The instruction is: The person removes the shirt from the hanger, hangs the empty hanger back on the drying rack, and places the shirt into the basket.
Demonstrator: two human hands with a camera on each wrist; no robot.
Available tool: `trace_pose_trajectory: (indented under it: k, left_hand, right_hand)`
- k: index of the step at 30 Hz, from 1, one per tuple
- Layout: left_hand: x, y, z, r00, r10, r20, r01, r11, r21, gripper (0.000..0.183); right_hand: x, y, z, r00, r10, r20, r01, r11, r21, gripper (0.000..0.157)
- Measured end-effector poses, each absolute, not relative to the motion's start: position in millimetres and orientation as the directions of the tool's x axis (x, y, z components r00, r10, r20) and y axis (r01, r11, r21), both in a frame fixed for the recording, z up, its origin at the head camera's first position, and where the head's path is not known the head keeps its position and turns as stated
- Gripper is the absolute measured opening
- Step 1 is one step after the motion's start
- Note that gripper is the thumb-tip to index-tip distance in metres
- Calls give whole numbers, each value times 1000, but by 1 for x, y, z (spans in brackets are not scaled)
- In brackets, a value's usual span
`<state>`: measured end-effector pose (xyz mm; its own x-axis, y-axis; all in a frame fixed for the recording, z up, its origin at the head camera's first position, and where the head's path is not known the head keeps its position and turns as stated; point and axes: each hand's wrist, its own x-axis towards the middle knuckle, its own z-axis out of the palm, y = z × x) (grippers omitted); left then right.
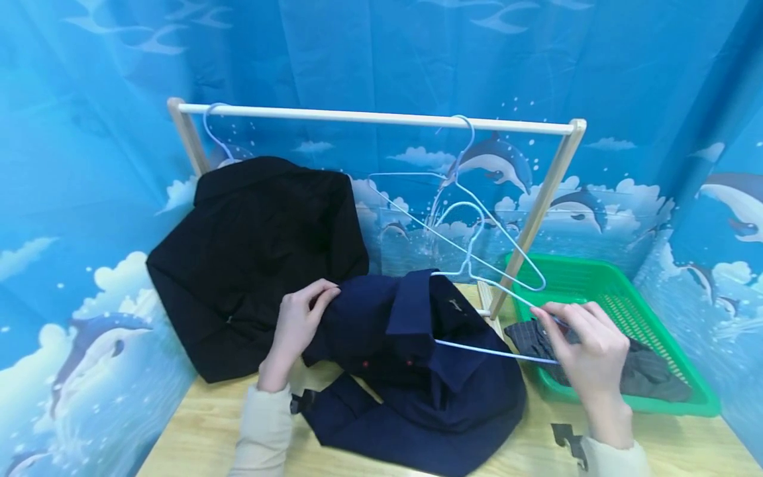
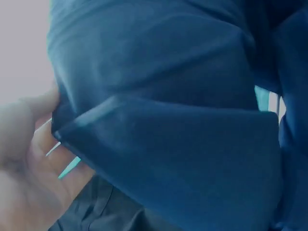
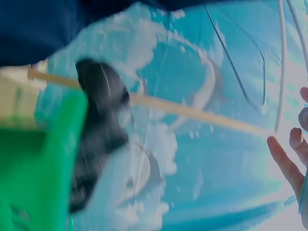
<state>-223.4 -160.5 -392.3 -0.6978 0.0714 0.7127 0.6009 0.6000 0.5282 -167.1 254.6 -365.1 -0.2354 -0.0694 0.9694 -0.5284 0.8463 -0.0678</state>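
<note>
The navy garment (image 1: 369, 298) is pinched along its shoulder edge by the thumb and fingers of the left hand (image 1: 301, 321). The light-blue hanger (image 1: 495, 352) is gripped near its free corner by the curled fingers of the right hand (image 1: 587, 341). The hanger's other end is hidden inside the neck opening, beside the folded collar (image 1: 411, 308), while the hook stands above the cloth.

The step in hand is judged to be the feeding of the hanger into the shoulders. It would be done best if the pinched shoulder were held taut and the hidden corner slid fully into it before the free corner is tucked under the opposite side. The collar should be kept from bunching under the wire, and the fabric eased rather than forced.

The lower part of the navy garment is spread on the table (image 1: 703, 440). Behind it, a black garment (image 1: 262, 238) is hung from the rack (image 1: 375, 118), with a bare hanger (image 1: 457, 171) further right. A grey garment (image 1: 656, 371) is held in the green basket (image 1: 703, 401), which should be kept clear of the right wrist.
</note>
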Motion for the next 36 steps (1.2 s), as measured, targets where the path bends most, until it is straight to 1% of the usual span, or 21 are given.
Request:
trace_pose_trajectory:
  k: [3,5,9,11,13,16,19,24,27,29,33,36]
  left_hand:
    - [-223,-175,-390,-689,-29,724,549,631,548,10]
    - [-223,-184,-390,-678,-89,729,513,653,557,11]
    - [-221,-196,-389,-651,-149,744,478,681,555,10]
    - [-222,-198,-389,-654,-146,742,473,687,552,10]
    - [-222,-197,-389,-665,-126,736,477,687,548,10]
    - [-222,-194,-390,-688,-95,719,478,686,548,11]
    - [-222,-190,-390,-697,-81,712,479,687,547,10]
    - [-220,-186,-389,-700,-55,712,487,692,532,11]
    - [-220,-184,-389,-707,-34,707,492,694,526,11]
    - [-220,-183,-389,-712,-21,702,495,694,523,12]
    - [-221,-181,-390,-713,4,701,503,699,508,12]
    - [-221,-180,-391,-710,9,704,507,701,502,12]
  right_hand:
    - [-162,269,-359,-227,3,974,-504,856,-120,57]
    - [-157,279,-355,-225,51,973,-487,859,-157,58]
    - [-148,294,-352,-221,147,964,-454,859,-235,46]
    - [-146,296,-350,-219,175,960,-447,857,-258,39]
    - [-145,295,-349,-214,186,959,-438,859,-265,39]
    - [-144,288,-346,-202,169,965,-437,866,-243,49]
    - [-144,279,-343,-192,145,971,-445,868,-218,59]
    - [-150,268,-344,-189,109,976,-438,880,-183,62]
    - [-156,264,-351,-207,84,975,-425,890,-167,58]
    - [-159,262,-356,-232,68,970,-421,892,-163,53]
    - [-168,252,-360,-295,32,955,-429,889,-163,35]
    - [-176,240,-354,-341,-1,940,-439,884,-158,21]
